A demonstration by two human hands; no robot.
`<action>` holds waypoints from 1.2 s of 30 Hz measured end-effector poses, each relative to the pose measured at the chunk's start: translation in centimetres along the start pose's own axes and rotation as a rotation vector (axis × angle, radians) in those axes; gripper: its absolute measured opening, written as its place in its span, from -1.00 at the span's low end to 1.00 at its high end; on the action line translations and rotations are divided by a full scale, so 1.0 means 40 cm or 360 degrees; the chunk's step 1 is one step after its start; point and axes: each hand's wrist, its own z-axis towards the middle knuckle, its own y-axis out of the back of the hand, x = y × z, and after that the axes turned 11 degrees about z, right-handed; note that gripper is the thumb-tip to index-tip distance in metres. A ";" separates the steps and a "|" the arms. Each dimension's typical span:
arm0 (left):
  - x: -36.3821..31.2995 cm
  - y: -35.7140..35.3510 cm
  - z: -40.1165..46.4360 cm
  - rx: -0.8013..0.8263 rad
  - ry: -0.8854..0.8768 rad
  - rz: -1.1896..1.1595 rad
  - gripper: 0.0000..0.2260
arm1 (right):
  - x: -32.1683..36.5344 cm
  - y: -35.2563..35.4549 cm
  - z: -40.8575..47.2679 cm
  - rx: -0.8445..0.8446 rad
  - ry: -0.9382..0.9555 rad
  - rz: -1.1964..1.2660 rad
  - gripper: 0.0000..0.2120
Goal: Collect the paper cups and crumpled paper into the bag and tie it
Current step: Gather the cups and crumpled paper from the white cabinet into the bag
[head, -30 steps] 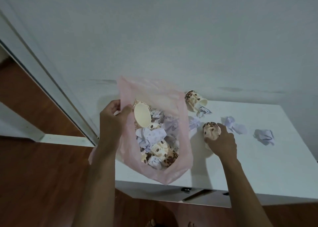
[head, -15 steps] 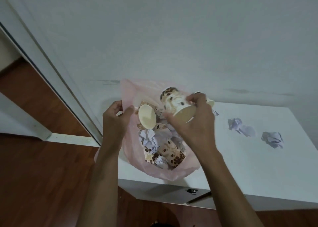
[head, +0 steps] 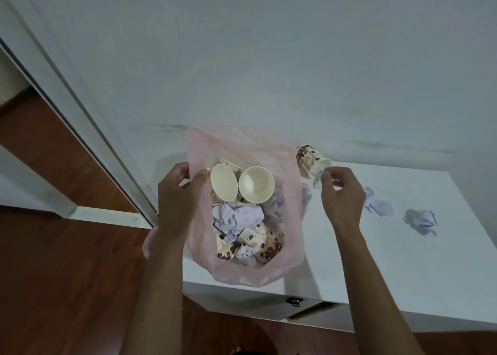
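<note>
On the white table (head: pixel 376 247), the pink bag (head: pixel 242 150) is pinched open by the left hand (head: pixel 178 193) while the empty, half-open right hand (head: pixel 340 190) is placed beside the last loose cup (head: pixel 309 158), judged next for collection.

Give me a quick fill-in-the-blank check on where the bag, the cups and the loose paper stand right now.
1. The left hand grips the rim of the translucent ____ plastic bag.
2. Outside the bag, ____ brown-spotted paper cup lies tipped over on the white table.
3. The right hand hovers just ____ of the bag.
4. The two crumpled white paper balls lie on the ____.

Missing words: pink; one; right; table
</note>
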 end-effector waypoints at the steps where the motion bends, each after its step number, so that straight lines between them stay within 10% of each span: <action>1: -0.001 -0.002 -0.002 -0.0009 0.0015 0.0008 -0.94 | -0.042 -0.002 0.022 0.0075 -0.0159 -0.0083 -0.87; 5: -0.005 -0.002 -0.009 -0.0017 0.0078 0.0025 -0.93 | -0.152 -0.035 0.069 0.0684 -0.0243 -0.0600 -0.56; 8: -0.011 0.007 -0.014 -0.0011 0.0082 -0.0002 -0.91 | -0.183 -0.076 0.079 0.0945 0.0030 -0.0819 -0.80; 20: 0.001 0.048 0.010 -0.0073 0.0147 -0.0070 -0.85 | 0.038 -0.022 0.011 -0.0088 0.0204 0.0101 -0.72; 28: -0.003 0.061 0.023 -0.0062 0.0072 0.0007 -0.83 | 0.238 -0.054 -0.093 0.0527 0.0448 0.0124 -0.73; 36: -0.001 0.066 0.022 -0.0054 0.0027 0.0015 -0.77 | 0.291 -0.028 -0.126 0.0071 0.0754 0.0057 -0.77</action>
